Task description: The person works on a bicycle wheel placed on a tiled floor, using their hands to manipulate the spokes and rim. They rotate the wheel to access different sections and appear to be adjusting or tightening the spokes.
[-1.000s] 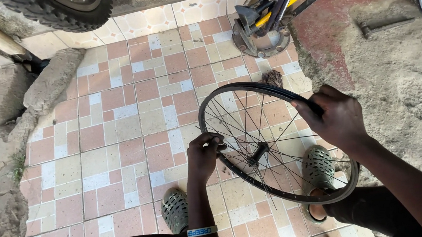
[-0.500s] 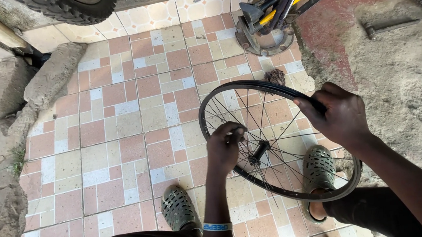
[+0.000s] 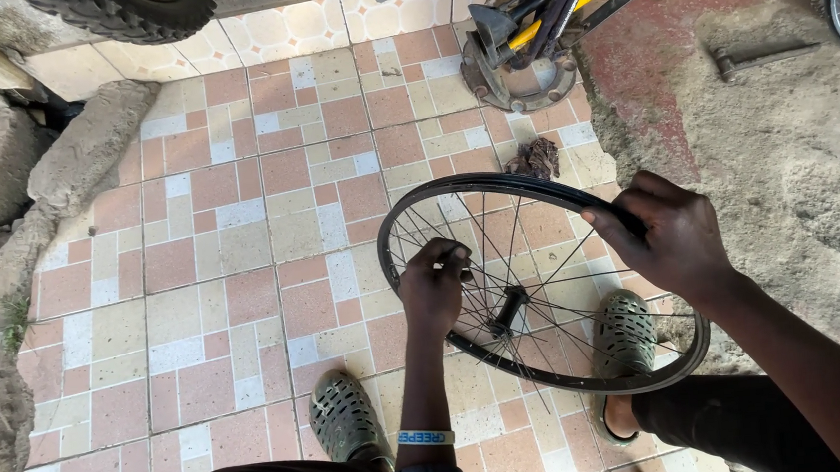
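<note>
- Two hands on one bare bicycle wheel (image 3: 544, 286), head view: black rim, spokes, hub at centre, held tilted above the tiled floor (image 3: 244, 280) between the green perforated shoes (image 3: 344, 417).
- Right hand (image 3: 670, 236) stays clamped over the rim's right side.
- Left hand (image 3: 436, 287) has moved up from the lower-left rim; fingers now pinched shut among the spokes.
- Wheel barely shifted, so work looks spoke-side.
- Yellow-framed bicycle (image 3: 572, 4) lies beyond.
</note>
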